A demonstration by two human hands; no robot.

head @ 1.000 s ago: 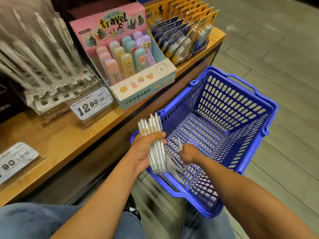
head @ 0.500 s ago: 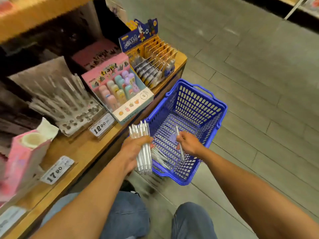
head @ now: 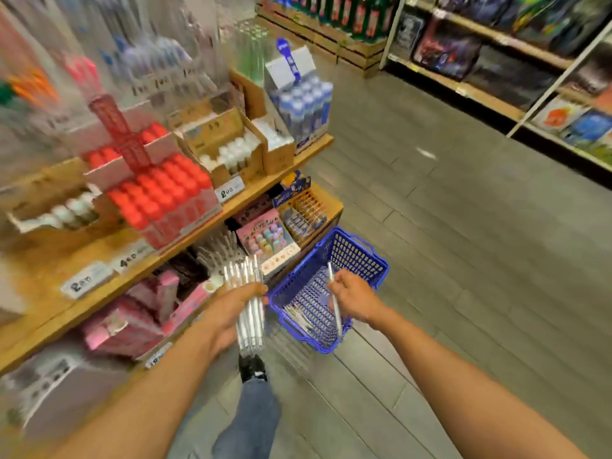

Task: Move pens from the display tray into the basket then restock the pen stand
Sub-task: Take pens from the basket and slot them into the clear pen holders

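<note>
My left hand (head: 231, 309) grips a bundle of clear white pens (head: 248, 306), held upright beside the blue basket (head: 357, 256) on the floor. My right hand (head: 356, 299) pinches a single white pen (head: 335, 306) above the basket. Several more pens (head: 298, 318) lie on the basket's bottom at its near left. The clear pen stand (head: 220, 251) with its holes sits on the lower wooden shelf, behind the bundle; it is blurred.
Left of me stand wooden shelves: red-capped items (head: 159, 190), white bottles in cardboard boxes (head: 228, 150), a pink "travel" eraser box (head: 265, 240), pink boxes (head: 142, 309). My leg and shoe (head: 251, 369) are below. Grey floor runs right to another shelf unit (head: 496, 51).
The view has risen and pulled back from the basket, so upper shelves show. My right hand lifted a single pen out of the basket; my left hand keeps its bundle.
</note>
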